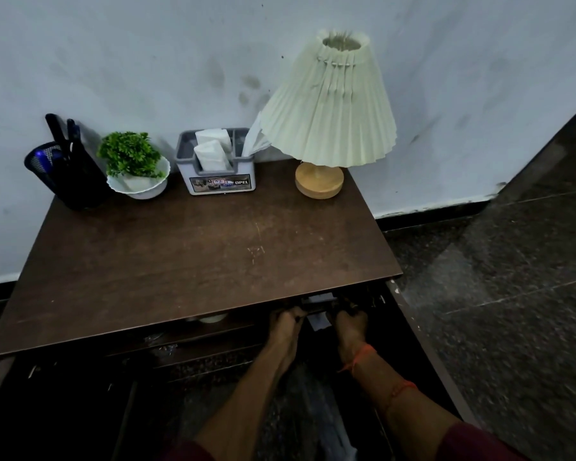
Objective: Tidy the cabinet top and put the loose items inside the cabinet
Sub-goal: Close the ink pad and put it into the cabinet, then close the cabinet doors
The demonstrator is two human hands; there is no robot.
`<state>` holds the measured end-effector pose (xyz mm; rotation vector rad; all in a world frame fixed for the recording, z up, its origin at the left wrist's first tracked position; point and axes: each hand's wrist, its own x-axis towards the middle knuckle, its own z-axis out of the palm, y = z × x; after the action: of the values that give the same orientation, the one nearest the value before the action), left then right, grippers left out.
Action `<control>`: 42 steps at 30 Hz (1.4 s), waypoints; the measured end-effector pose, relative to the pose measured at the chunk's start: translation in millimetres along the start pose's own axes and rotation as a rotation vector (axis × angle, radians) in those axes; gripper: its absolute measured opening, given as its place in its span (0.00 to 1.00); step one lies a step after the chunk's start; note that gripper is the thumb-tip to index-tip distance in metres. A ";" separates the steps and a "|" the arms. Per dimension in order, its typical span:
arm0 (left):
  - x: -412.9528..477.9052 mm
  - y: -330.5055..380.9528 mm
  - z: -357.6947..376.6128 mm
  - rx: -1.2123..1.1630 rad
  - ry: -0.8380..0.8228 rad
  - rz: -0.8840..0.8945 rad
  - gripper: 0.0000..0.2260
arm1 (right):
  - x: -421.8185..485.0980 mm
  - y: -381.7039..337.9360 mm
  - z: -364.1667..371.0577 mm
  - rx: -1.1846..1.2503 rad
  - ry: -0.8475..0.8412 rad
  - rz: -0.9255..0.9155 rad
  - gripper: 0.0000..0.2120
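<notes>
Under the front edge of the tabletop (197, 261), just inside the open cabinet (200, 336), the fingers (296, 313) of the left hand (285, 324) and those of the right hand (351, 324) curl onto the two ends of a dark item (316, 306); it is too shadowed to name; its long axis runs side to side, both hands equally near, the cabinet's depth straight ahead, so I judge a forward push will stow it; a pale slip (320, 322) hangs between the wrists; a red thread (359, 356) circles the right one. Beyond, scuffed brown laminate; against the wall a mesh pen cup (70, 174), a leafy plant (130, 154) in a white bowl, a grey plastic caddy (215, 181), a pleated lamp (330, 104) on a round wooden foot.
</notes>
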<state>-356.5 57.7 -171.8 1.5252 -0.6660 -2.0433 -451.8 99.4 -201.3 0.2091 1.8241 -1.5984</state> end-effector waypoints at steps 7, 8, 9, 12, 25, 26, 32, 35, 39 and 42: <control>-27.6 -0.1 -5.7 -0.005 -0.101 0.089 0.25 | -13.9 8.2 -5.2 0.107 -0.092 -0.024 0.18; -32.7 -0.9 -8.5 0.007 -0.096 0.097 0.26 | -17.6 10.4 -7.3 0.085 -0.110 -0.026 0.18; -36.7 -2.9 -11.7 0.031 -0.090 0.105 0.26 | -21.1 13.6 -10.4 0.032 -0.128 -0.032 0.19; -48.7 -8.4 -20.3 0.079 -0.085 0.114 0.26 | -44.0 14.2 -21.3 -0.170 -0.200 -0.114 0.22; -144.1 22.5 -110.0 0.918 -0.086 0.874 0.29 | -169.3 -21.8 -27.5 -1.131 -0.400 -1.242 0.28; -148.8 29.4 -120.0 0.996 -0.041 0.951 0.30 | -172.8 -26.6 -23.4 -1.162 -0.392 -1.302 0.30; -147.8 81.7 -184.8 1.387 0.264 0.949 0.34 | -163.2 -49.6 -14.1 -1.432 -0.423 -1.238 0.35; -145.2 100.4 -213.6 1.402 0.380 0.791 0.34 | -145.6 -59.7 -30.3 -1.512 -0.374 -1.196 0.35; -148.6 111.7 -241.8 1.462 0.455 0.727 0.33 | -129.0 -77.7 -54.2 -1.523 -0.302 -1.142 0.33; -153.8 116.4 -259.6 1.479 0.495 0.691 0.33 | -123.2 -94.1 -75.5 -1.574 -0.219 -1.062 0.33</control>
<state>-56.5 47.4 -51.4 1.8581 -2.2930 -0.4040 -439.8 186.2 -52.7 -1.7247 2.5250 -0.1449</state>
